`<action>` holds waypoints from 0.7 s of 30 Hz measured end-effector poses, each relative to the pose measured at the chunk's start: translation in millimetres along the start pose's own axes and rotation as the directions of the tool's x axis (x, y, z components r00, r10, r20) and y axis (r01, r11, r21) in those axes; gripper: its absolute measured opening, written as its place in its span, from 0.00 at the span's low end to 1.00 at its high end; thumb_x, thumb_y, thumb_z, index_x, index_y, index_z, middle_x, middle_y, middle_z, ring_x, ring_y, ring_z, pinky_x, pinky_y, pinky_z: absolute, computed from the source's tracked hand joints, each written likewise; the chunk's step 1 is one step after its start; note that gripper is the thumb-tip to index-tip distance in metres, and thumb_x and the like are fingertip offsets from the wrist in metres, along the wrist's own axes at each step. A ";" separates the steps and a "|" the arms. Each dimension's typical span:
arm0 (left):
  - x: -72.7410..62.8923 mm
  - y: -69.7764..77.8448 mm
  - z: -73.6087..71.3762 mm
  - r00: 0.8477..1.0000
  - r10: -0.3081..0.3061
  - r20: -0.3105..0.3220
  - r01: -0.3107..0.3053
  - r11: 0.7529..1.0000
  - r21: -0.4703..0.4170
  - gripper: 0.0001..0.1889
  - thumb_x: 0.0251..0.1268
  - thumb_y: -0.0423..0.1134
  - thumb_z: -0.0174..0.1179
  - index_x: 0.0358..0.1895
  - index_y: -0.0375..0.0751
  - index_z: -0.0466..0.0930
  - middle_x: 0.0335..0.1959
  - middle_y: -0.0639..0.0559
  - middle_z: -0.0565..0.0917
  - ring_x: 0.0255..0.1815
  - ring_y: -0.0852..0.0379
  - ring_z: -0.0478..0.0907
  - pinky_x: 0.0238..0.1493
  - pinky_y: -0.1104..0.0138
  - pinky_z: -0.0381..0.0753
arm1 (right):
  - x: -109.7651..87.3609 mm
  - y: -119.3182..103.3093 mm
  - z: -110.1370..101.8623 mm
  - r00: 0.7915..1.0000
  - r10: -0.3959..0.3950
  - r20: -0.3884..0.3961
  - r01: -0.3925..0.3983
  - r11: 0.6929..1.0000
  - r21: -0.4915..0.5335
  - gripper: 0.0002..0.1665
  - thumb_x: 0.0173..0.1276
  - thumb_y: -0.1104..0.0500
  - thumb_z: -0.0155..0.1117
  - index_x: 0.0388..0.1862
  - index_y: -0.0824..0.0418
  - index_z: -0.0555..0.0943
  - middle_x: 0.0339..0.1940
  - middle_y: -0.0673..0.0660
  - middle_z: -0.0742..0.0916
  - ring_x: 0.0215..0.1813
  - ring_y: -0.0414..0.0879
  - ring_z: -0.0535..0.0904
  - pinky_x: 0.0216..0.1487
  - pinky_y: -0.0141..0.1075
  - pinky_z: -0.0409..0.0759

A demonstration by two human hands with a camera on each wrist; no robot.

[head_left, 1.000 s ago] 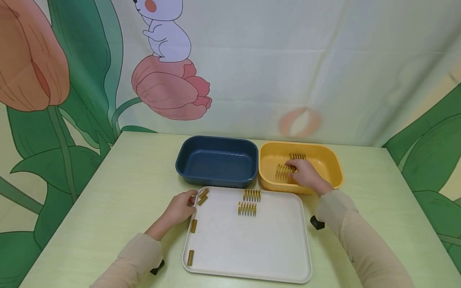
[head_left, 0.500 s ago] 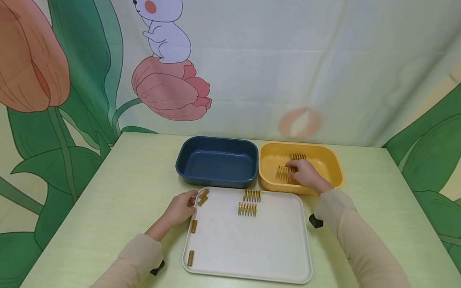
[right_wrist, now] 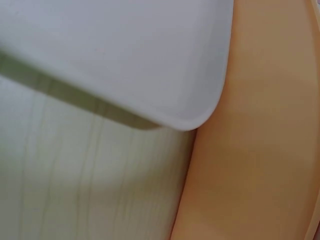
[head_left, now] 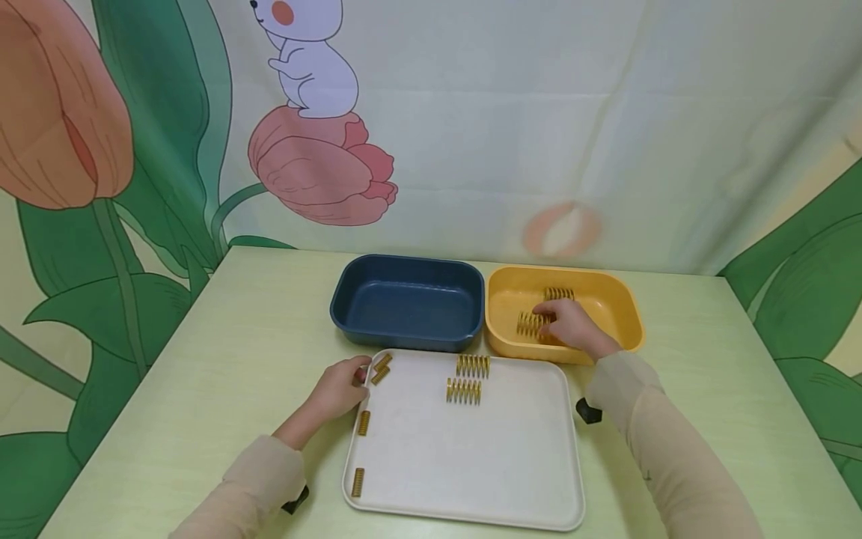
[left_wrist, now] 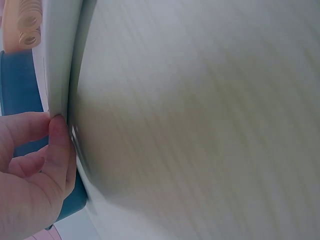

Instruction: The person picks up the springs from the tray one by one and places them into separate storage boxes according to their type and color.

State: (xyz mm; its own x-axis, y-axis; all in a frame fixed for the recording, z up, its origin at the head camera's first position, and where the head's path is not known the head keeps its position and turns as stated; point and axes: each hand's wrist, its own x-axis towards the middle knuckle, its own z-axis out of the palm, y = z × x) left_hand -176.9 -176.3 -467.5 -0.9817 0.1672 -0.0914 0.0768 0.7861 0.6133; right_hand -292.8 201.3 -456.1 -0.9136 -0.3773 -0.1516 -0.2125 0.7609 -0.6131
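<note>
My left hand [head_left: 335, 389] pinches the left rim of a white tray [head_left: 471, 464] near its far corner; the left wrist view shows thumb and fingers on the rim. Over the yellow bin [head_left: 609, 307], my right hand [head_left: 571, 326] has its thumb and forefinger around the right end of a large gold coil spring [head_left: 529, 324]. Another large spring [head_left: 559, 293] lies behind it in the bin. Two large springs lie on the tray near its far edge, one [head_left: 474, 366] behind the other [head_left: 464, 391]. The right wrist view misses the hand.
Several small coil springs lie along the tray's left side, including one [head_left: 364, 423] midway and one [head_left: 358, 482] near the front. A dark blue bin [head_left: 407, 338] stands beside the yellow one, behind the tray. A printed curtain [head_left: 471, 150] hangs behind the table [head_left: 202, 359].
The spring at my right fingers sits slightly lower in the yellow bin, and the right forearm has shifted a little left. My left hand keeps its place on the tray rim.
</note>
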 end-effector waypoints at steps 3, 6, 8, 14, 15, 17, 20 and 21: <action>0.2 -0.2 -0.1 1.000 0.005 -0.002 -0.005 1.000 0.004 0.24 0.43 0.24 0.54 0.51 0.29 0.70 0.29 0.46 0.76 0.32 0.52 0.71 0.39 0.61 0.70 | 1.1 1.5 0.5 1.000 -0.002 -0.001 0.002 1.000 0.002 0.22 0.55 0.69 0.58 0.52 0.70 0.74 0.51 0.67 0.78 0.52 0.58 0.72 0.53 0.48 0.69; 0.9 -0.7 0.3 1.000 0.008 -0.005 -0.008 1.000 0.009 0.24 0.43 0.24 0.55 0.51 0.29 0.70 0.29 0.46 0.76 0.32 0.52 0.71 0.39 0.61 0.70 | 1.9 2.9 0.6 1.000 -0.001 -0.006 0.001 1.000 0.006 0.22 0.54 0.69 0.58 0.51 0.70 0.74 0.50 0.66 0.79 0.49 0.56 0.73 0.51 0.47 0.70; 1.2 -1.0 0.6 1.000 0.012 -0.008 -0.012 1.000 0.012 0.24 0.43 0.24 0.55 0.51 0.29 0.71 0.29 0.46 0.76 0.32 0.52 0.71 0.39 0.61 0.70 | 2.3 3.2 0.7 1.000 0.006 -0.007 -0.006 1.000 0.012 0.23 0.54 0.69 0.58 0.51 0.69 0.74 0.50 0.66 0.79 0.48 0.55 0.73 0.50 0.47 0.71; 0.4 -0.7 0.3 1.000 0.003 -0.004 -0.002 1.000 0.012 0.24 0.43 0.24 0.55 0.51 0.29 0.71 0.28 0.47 0.76 0.32 0.53 0.71 0.38 0.62 0.70 | 2.0 1.5 1.4 1.000 0.023 0.000 -0.023 1.000 0.005 0.22 0.54 0.67 0.59 0.51 0.69 0.74 0.49 0.65 0.79 0.48 0.55 0.73 0.51 0.47 0.70; 0.3 -0.6 0.3 1.000 0.000 -0.003 0.000 1.000 0.011 0.24 0.43 0.25 0.55 0.51 0.29 0.71 0.28 0.47 0.76 0.32 0.53 0.71 0.38 0.62 0.70 | 2.0 1.1 1.6 1.000 0.024 0.000 -0.024 1.000 -0.001 0.22 0.54 0.67 0.59 0.50 0.69 0.75 0.49 0.65 0.79 0.49 0.55 0.73 0.52 0.47 0.70; -0.3 0.0 -0.1 1.000 -0.004 0.001 0.004 1.000 0.008 0.24 0.43 0.24 0.54 0.51 0.29 0.70 0.28 0.47 0.76 0.31 0.53 0.70 0.38 0.62 0.70 | 2.1 0.9 2.2 1.000 0.024 0.001 -0.024 1.000 -0.013 0.21 0.55 0.67 0.59 0.49 0.69 0.75 0.47 0.65 0.80 0.48 0.55 0.73 0.51 0.47 0.70; -0.6 0.1 -0.1 1.000 -0.006 0.001 0.006 1.000 0.006 0.24 0.43 0.25 0.55 0.51 0.29 0.70 0.28 0.47 0.76 0.31 0.53 0.70 0.37 0.62 0.70 | 2.2 0.6 2.6 1.000 0.023 0.002 -0.023 1.000 -0.014 0.20 0.55 0.67 0.59 0.49 0.69 0.75 0.47 0.65 0.80 0.48 0.56 0.74 0.50 0.47 0.71; -0.9 0.0 0.0 1.000 -0.005 0.000 0.005 1.000 0.007 0.24 0.43 0.25 0.55 0.51 0.29 0.70 0.28 0.47 0.76 0.31 0.53 0.71 0.37 0.62 0.70 | 2.2 0.6 2.7 1.000 0.026 0.001 -0.026 1.000 -0.009 0.20 0.55 0.67 0.59 0.49 0.69 0.75 0.47 0.65 0.80 0.48 0.56 0.74 0.50 0.46 0.71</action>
State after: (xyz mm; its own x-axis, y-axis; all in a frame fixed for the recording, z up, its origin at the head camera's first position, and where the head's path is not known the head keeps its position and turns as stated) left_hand -176.0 -176.5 -467.4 -0.9821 0.1628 -0.0946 0.0726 0.7910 0.6075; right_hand -294.0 199.5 -458.8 -0.9187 -0.3574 -0.1681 -0.1915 0.7753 -0.6019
